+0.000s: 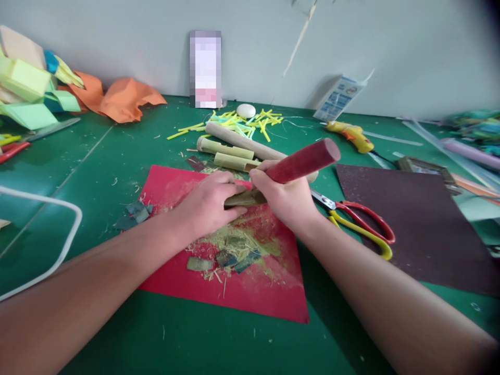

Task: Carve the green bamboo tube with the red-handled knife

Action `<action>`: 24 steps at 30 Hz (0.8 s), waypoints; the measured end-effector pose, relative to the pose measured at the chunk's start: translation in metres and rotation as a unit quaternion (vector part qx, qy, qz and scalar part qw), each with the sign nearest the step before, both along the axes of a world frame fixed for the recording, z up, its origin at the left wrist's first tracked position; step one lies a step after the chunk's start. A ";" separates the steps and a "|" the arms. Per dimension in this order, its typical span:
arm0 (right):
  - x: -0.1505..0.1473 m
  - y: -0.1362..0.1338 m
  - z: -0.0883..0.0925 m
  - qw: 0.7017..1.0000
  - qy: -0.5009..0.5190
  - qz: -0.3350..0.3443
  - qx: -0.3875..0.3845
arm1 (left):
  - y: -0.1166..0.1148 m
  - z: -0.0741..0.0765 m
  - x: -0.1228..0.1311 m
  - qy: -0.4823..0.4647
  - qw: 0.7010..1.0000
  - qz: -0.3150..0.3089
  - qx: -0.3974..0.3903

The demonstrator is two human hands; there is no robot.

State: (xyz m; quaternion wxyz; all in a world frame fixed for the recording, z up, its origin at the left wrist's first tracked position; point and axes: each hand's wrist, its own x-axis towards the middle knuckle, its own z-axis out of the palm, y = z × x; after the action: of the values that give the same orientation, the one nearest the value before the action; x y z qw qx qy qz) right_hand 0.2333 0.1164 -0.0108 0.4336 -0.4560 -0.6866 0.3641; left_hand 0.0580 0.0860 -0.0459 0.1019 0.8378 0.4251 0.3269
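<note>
My left hand [209, 200] is closed around one end of a short greenish bamboo piece [246, 198], held just above a red sheet [250, 291]. My right hand [285, 200] grips a tool with a thick red wooden handle [308, 160] that points up and to the right; its working end meets the bamboo piece and is hidden by my fingers. Pale shavings and dark green bark chips [230, 255] lie on the red sheet below both hands.
More bamboo tubes [226, 148] and a wooden rod [242, 140] lie behind the hands. Red and yellow scissors [359, 224] and a dark sheet [414, 224] sit to the right. A yellow glue gun [349, 134], yellow strips [250, 121], coloured paper [35, 88] and a white cable [58, 245] surround the green mat.
</note>
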 end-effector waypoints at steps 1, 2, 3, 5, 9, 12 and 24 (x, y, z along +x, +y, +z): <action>0.000 0.000 0.000 1.000 0.000 -0.002 -0.001 | 0.000 0.000 0.000 -0.002 1.000 0.001 0.000; 0.000 0.000 0.001 1.000 0.000 -0.003 -0.003 | 0.000 0.000 0.000 -0.004 1.000 0.002 0.000; 0.000 0.000 0.001 1.000 0.001 -0.005 -0.003 | 0.000 0.000 0.000 -0.006 1.000 0.001 0.001; 0.000 0.001 0.001 1.000 0.003 -0.004 -0.004 | 0.000 0.000 0.000 -0.005 1.000 0.000 0.001; 0.000 0.000 0.002 1.000 0.001 0.003 -0.006 | 0.000 0.000 0.000 0.001 1.000 -0.007 -0.003; 0.000 0.000 0.003 1.000 -0.005 0.008 -0.010 | 0.001 0.000 0.000 -0.007 1.000 -0.008 -0.006; 0.004 -0.002 0.002 1.000 0.015 0.000 -0.007 | -0.001 0.004 0.000 -0.001 0.999 0.012 -0.037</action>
State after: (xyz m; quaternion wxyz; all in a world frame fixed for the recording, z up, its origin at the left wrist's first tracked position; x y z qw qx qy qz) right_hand 0.2368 0.1149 -0.0091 0.4409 -0.4535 -0.6774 0.3755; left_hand 0.0582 0.0854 -0.0417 0.1294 0.8277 0.4473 0.3131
